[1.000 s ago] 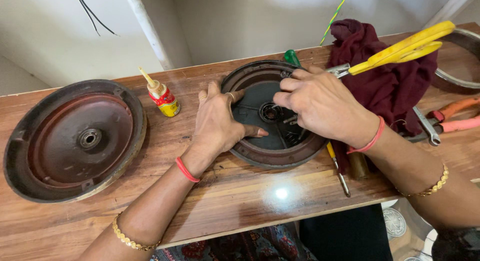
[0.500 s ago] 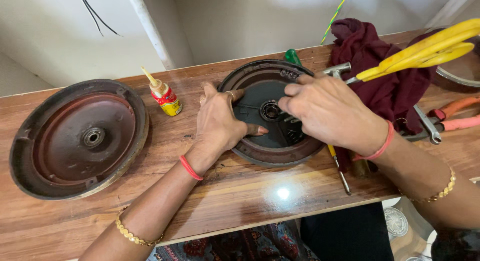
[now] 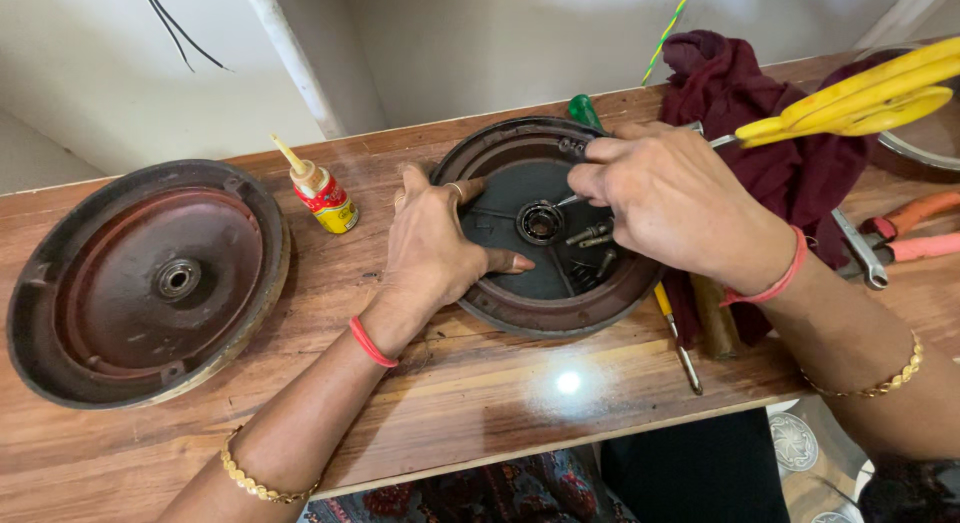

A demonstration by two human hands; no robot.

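Now, down on the wooden bench [image 3: 480,383], a glossy brown plank top with a bright lamp glare near its front edge, both hands are at a round dark metal cover [image 3: 545,228] lying dished side up in the middle. Left hand [image 3: 435,238] lies flat and open on the cover's left rim, thumb stretched in toward the centre bearing [image 3: 541,222], gripping nothing. Right hand [image 3: 675,203] hovers over the cover's right half, fingers pinched around a thin metal tool [image 3: 572,199] whose tip points at the bearing; loose screws [image 3: 592,237] lie in the dish just beside it.

Off to the left, well apart, a second round cover [image 3: 150,283] sits open side up. Between the two stands a small glue bottle [image 3: 320,191] with a yellow nozzle. Behind the right hand, a maroon cloth [image 3: 760,153] is heaped, yellow scissors [image 3: 860,98] across it, a green screwdriver handle [image 3: 583,110] peeking out behind the cover, and orange-handled pliers [image 3: 915,233] at the far right. Beyond the bench, a pale plaster wall [image 3: 450,53] with a white pipe [image 3: 295,58] running up it.
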